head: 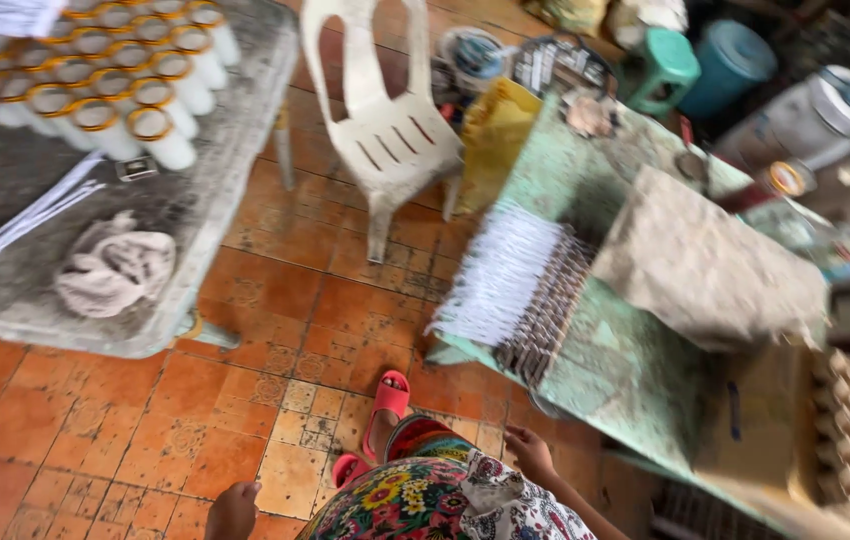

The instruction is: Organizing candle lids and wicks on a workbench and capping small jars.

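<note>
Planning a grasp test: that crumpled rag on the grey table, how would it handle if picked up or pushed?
The crumpled rag looks like soft folded cloth, so probably floppy and light, drooping from a pinch. On the rough grey table it would likely drag and bunch rather than slide. No roll or breakage risk is apparent.

A white plastic chair stands on orange floor tiles. White cylinders with gold rims and a crumpled pale cloth lie on the grey bench.
</note>
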